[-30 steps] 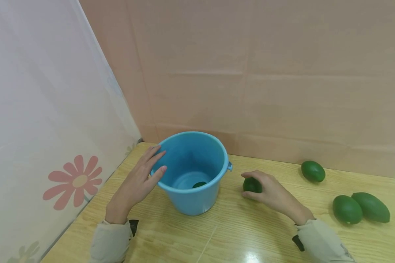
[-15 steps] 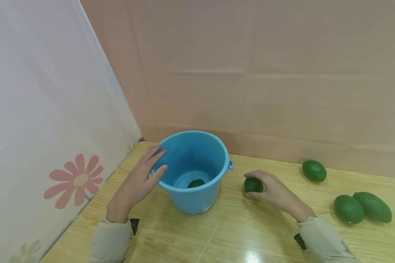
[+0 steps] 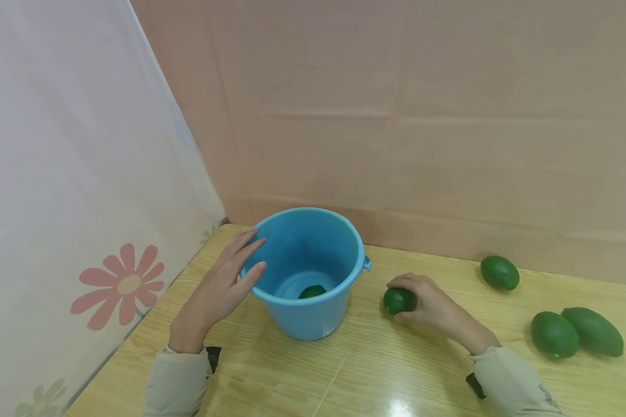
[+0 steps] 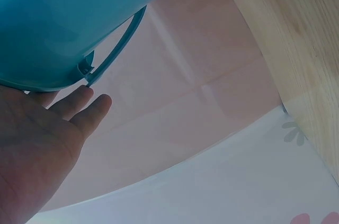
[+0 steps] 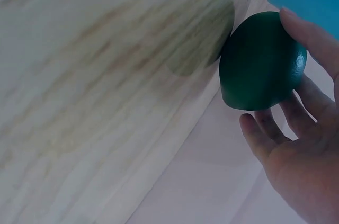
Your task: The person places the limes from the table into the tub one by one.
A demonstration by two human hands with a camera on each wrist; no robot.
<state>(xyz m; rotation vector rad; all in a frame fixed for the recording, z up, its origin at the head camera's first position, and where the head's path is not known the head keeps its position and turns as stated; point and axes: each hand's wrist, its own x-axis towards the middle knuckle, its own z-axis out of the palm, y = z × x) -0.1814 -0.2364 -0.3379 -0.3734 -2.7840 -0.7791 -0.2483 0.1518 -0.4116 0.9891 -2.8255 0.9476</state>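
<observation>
A blue bucket (image 3: 305, 315) stands on the table, tilted slightly in the head view, with one green mango (image 3: 312, 291) partly visible at its bottom. My left hand (image 3: 216, 289) rests at the bucket's left rim, fingers spread and nearly straight. In the left wrist view, its fingertips lie beside the handle joint. To the right of the bucket, my right hand (image 3: 428, 304) holds another smooth green mango (image 3: 399, 300) low over the table, thumb on one side and fingers on the other. The right wrist view shows that mango (image 5: 259, 68) against the tabletop, fingers curved around its end.
Several more green mangoes lie at the right: one mango (image 3: 499, 273) near the back wall covering, then a pair, a rounder mango (image 3: 554, 334) touching a longer one (image 3: 593, 331). A flowered white sheet (image 3: 151, 145) borders the table's left side.
My right hand has shifted a little and its thumb has slid along, so more of the mango shows. The left hand and the bucket stay in place.
</observation>
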